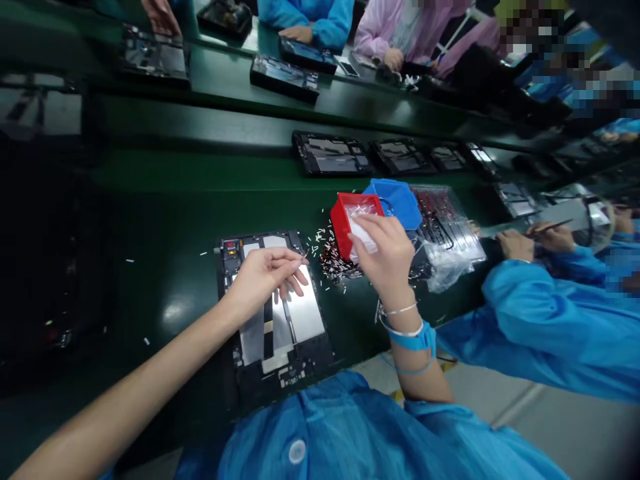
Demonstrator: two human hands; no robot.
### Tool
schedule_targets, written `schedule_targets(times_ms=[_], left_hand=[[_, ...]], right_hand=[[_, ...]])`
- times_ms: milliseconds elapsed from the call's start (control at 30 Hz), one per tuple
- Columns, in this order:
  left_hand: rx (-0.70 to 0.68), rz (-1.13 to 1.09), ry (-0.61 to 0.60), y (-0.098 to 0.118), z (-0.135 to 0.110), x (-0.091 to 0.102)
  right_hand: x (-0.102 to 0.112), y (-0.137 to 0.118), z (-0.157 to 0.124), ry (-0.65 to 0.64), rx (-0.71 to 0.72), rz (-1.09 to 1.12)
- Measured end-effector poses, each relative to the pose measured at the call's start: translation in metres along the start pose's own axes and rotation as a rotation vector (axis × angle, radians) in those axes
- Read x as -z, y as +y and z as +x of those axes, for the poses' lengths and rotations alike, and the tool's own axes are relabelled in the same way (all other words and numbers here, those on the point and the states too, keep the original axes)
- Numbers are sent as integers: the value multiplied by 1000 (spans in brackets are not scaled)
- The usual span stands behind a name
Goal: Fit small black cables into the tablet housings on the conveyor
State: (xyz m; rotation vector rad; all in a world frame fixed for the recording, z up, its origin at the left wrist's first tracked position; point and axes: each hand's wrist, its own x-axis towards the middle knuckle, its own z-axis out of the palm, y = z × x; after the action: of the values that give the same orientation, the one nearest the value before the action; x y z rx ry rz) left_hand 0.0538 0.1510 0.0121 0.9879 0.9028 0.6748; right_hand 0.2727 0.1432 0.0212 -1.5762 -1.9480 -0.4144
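Observation:
An opened tablet with silver battery panels and dark ribbon strips lies on the green bench in front of me. Over its upper part is my left hand, thumb and index finger pinched together. Something tiny may be at those fingertips, too small to name. My right hand reaches over the red bin, its thumb and fingers apart around the whitish clear plastic inside. A blue wrist strap and bracelets circle my right wrist. Small white and dark bits lie scattered beside the red bin.
Behind the red bin stands a blue bin, with a clear plastic tray of dark parts to its right. More opened tablets line the raised strip beyond. A co-worker's blue sleeve is close on the right; other people sit opposite.

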Motion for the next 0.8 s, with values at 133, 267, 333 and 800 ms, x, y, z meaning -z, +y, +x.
schedule_targets(times_ms=[133,267,333,800], left_hand=[[12,-16,-65,0,0,-2],[26,-22,-139,6,-10,-2],[17,-18,-137,10,-20,3],[85,-169,-126,-16,-83,39]], right_hand=[[-3,-34,-10,-10,235,148],[-6,-49,-13,33,233,257],[-6,-53,-14,35,207,329],[-10,-101,-25,-45,526,372]])
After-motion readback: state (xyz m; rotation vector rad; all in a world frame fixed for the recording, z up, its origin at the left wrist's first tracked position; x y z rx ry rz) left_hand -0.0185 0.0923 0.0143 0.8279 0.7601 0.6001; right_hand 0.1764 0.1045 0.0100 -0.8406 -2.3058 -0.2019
